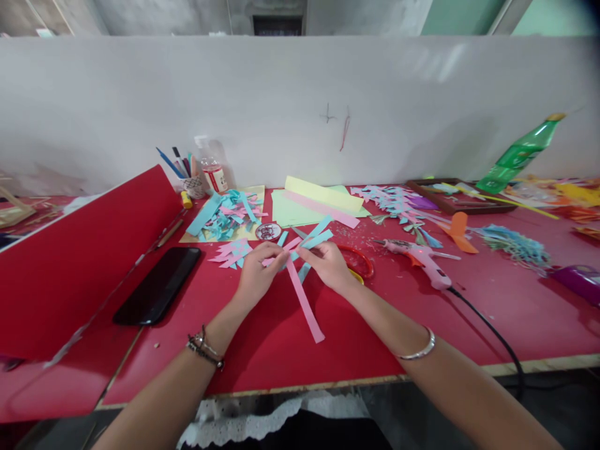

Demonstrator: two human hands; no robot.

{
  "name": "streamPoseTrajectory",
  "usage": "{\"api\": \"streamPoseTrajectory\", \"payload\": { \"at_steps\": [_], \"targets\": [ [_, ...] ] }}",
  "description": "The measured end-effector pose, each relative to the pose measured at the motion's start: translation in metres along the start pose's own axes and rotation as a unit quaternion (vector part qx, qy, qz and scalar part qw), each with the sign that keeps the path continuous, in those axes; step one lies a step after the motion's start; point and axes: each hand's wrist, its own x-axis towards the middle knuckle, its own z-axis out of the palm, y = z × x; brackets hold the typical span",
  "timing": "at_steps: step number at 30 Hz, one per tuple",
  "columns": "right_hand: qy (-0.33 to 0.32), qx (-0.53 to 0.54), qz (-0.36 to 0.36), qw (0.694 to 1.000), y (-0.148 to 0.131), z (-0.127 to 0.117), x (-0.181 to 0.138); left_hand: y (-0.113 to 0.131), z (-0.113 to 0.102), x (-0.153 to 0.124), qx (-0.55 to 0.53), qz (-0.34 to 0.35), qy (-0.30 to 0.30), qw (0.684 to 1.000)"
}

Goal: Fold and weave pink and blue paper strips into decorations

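Between my hands, pink and blue paper strips cross each other above the red table. My left hand (262, 269) pinches the strips where they meet, and a long pink paper strip (304, 303) hangs down from there toward me. From the other side my right hand (330, 265) closes its fingers on a blue paper strip (319, 239). Scissors with red and yellow handles (359, 262) lie partly hidden behind my right hand. Cut pink and blue pieces (232, 252) rest just left of my left hand.
A pink glue gun (424, 257) with a black cord lies at right. The phone (159, 284) and a red board (89, 262) occupy the left. Behind are a pile of cut strips (229, 212), paper sheets (300, 212), fringed strips (389, 203) and a leaning green bottle (520, 156).
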Motion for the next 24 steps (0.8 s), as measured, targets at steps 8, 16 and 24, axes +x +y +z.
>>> {"api": "streamPoseTrajectory", "payload": {
  "at_steps": [8, 16, 24],
  "targets": [
    [0.025, 0.133, 0.023, 0.991, 0.004, 0.002, 0.003, -0.004, 0.000, 0.000, -0.025, -0.008, -0.002, 1.000],
    [0.084, 0.234, 0.063, 0.967, 0.017, -0.001, 0.009, 0.001, 0.000, -0.001, -0.040, -0.044, -0.027, 0.998],
    [0.128, 0.259, 0.095, 0.953, 0.002, -0.002, 0.009, 0.001, -0.002, -0.001, -0.071, -0.069, -0.037, 0.994]
  ]
}}
